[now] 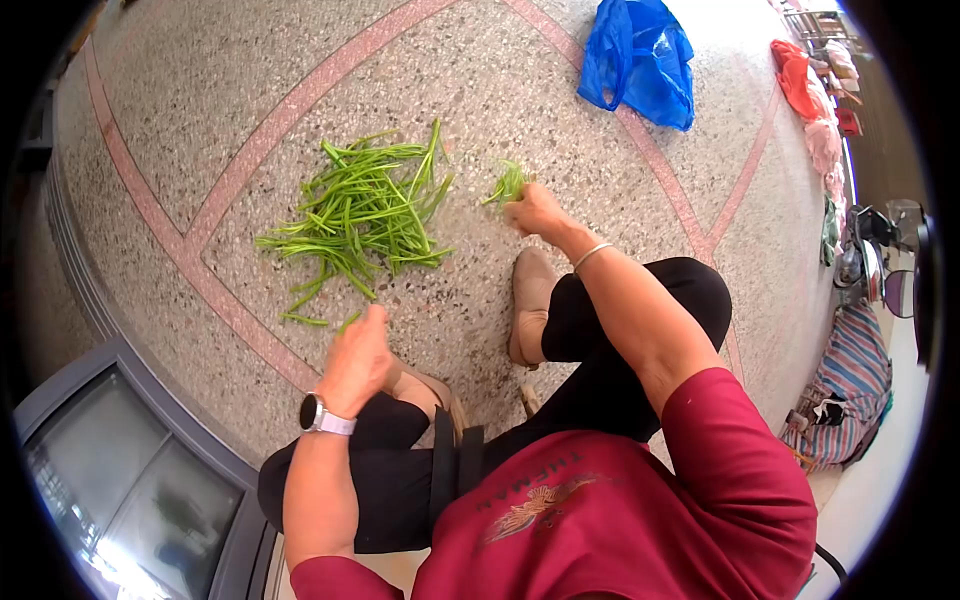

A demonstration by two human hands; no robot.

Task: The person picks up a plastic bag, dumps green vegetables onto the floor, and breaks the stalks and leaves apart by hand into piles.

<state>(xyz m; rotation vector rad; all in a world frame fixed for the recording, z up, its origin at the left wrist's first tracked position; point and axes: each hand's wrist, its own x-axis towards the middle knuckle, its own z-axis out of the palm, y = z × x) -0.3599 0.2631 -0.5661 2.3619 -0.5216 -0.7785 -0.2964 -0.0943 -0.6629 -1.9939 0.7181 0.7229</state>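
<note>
A loose heap of long, thin green vegetable stems (pixel 365 210) lies on the speckled floor. My left hand (pixel 357 358), with a watch at the wrist, is closed just below the heap. A short piece of green stem (pixel 349 321) pokes out at its fingers. To the right, my right hand (pixel 540 213), wearing a bracelet, has its fingers curled together beside a small pile of pale green shreds (pixel 509 182). Whatever it may hold is hidden by the fingers.
A blue plastic bag (pixel 640 65) sits on the floor at the top right. A grey-framed glass panel (pixel 130 470) is at the lower left. Along the right edge are a striped bag (pixel 845 390) and red and pink cloths (pixel 800 90). My shoes (pixel 532 305) flank the work spot.
</note>
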